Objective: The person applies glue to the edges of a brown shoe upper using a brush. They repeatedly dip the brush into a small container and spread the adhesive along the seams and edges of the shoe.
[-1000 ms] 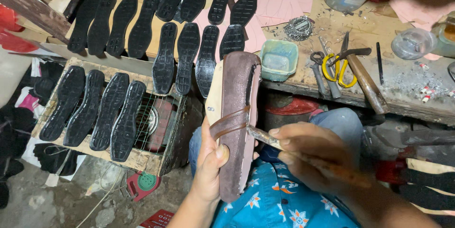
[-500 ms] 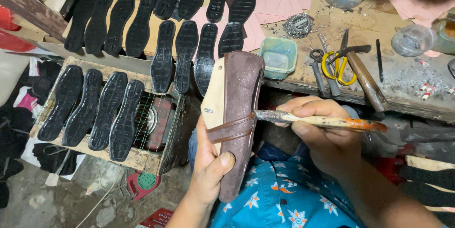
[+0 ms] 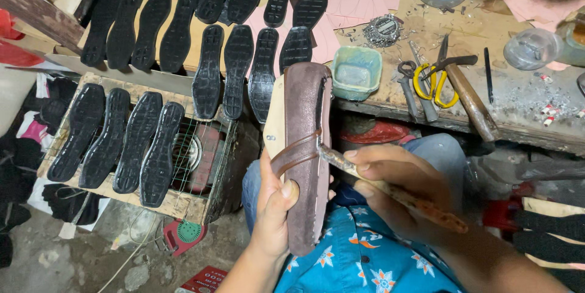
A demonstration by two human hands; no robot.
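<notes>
My left hand [image 3: 272,208] grips a brown sandal upper on a pale last [image 3: 303,147], held upright over my lap, thumb pressed on its brown straps. My right hand [image 3: 399,186] holds a glue-caked brush [image 3: 390,190] by its wooden handle. The brush tip touches the right edge of the sandal just below the straps. A small green glue tub [image 3: 356,72] sits on the bench edge right behind the sandal's toe.
Several black rubber soles [image 3: 244,55] lie in rows on the bench and more soles [image 3: 116,141] on a wire rack at the left. Yellow-handled scissors [image 3: 434,80], pliers and a hammer [image 3: 466,95] lie on the workbench [image 3: 518,128] to the right, with a clear jar [image 3: 531,49].
My right hand swung the brush up to level, then lowered it again; its tip now rests against the sandal's right edge lower down. The left hand keeps its hold.
</notes>
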